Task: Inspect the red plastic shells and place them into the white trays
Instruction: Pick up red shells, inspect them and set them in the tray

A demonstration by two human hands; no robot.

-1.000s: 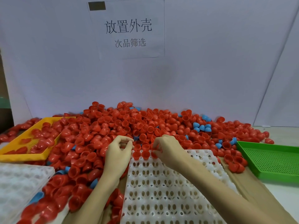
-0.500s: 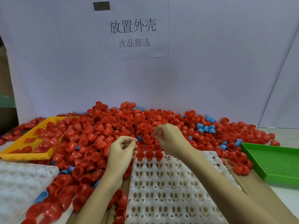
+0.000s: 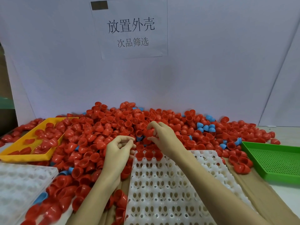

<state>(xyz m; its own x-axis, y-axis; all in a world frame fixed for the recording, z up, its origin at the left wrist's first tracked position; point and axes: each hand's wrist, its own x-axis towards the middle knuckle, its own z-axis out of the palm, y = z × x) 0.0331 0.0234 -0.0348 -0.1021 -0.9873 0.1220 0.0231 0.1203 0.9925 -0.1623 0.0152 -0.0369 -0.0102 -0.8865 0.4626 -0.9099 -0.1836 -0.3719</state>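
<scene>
Red plastic shells [image 3: 113,127] lie heaped across the worktop [image 3: 284,135], and one red shell [image 3: 149,132] sits pinched between the thumb and curled fingers of the right hand [image 3: 162,137], raised just above the pile beyond the far edge of the white tray [image 3: 170,192]. The left hand [image 3: 117,150] hovers just beside it, at the tray's far left corner, fingers curled with thumb and forefinger tips close together; whether it holds anything cannot be told. Three shells [image 3: 149,155] stand mouth-up in the tray's far row, touching one another. A second white tray [image 3: 19,189] lies at the near left, shells spilling against its edge. A yellow tray [image 3: 24,157] at far left holds several red shells; a green perforated tray [image 3: 276,161] lies at right. Blue shells [image 3: 206,127] dot the heap. A paper sign [image 3: 131,28] with Chinese characters hangs on the white backdrop [image 3: 211,62].
</scene>
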